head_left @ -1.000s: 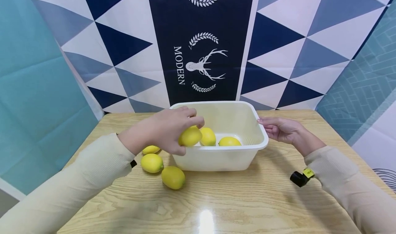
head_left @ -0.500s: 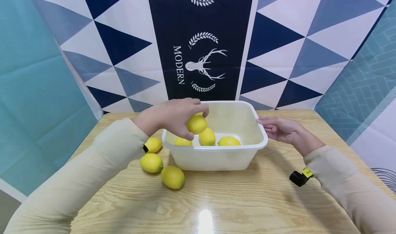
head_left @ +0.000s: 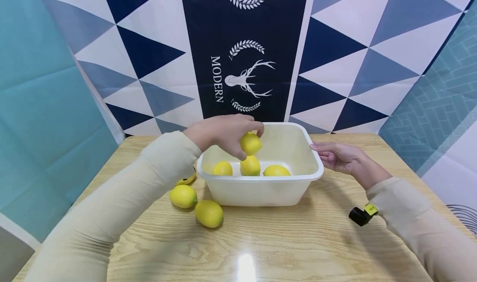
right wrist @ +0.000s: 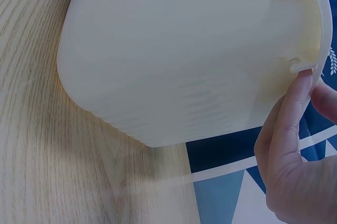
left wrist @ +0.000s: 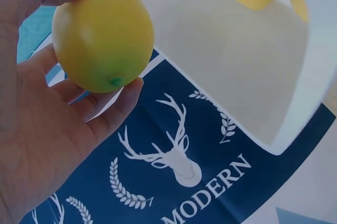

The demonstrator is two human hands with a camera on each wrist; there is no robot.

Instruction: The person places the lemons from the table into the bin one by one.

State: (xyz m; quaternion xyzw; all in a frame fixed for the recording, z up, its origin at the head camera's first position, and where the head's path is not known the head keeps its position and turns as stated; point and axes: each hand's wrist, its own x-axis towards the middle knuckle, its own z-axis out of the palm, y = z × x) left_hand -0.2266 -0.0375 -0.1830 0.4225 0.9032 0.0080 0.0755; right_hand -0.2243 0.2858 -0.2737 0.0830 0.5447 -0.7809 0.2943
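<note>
My left hand point(head_left: 232, 133) grips a yellow lemon point(head_left: 251, 143) above the white plastic basin point(head_left: 261, 193). In the left wrist view that lemon point(left wrist: 103, 36) sits between thumb and fingertips, its green-tinged end showing. Inside the basin lie three more lemons, among them a left lemon point(head_left: 222, 168), a middle lemon point(head_left: 250, 166) and a right lemon point(head_left: 277, 171). My right hand point(head_left: 340, 157) pinches the basin's right rim; in the right wrist view its fingers point(right wrist: 288, 121) press under the rim point(right wrist: 327, 34), thumb on the other side.
On the wooden table point(head_left: 283, 240), left of the basin, lie a front lemon point(head_left: 209, 213), a second lemon point(head_left: 183, 196) and a third lemon point(head_left: 187, 178), partly hidden by the left sleeve point(head_left: 149, 178). A patterned cloth point(head_left: 156, 58) hangs behind the basin.
My left hand has carried its lemon rightward and up, from the basin's left edge to over its middle. The left lemon in the basin has come into view. My right hand stays on the rim.
</note>
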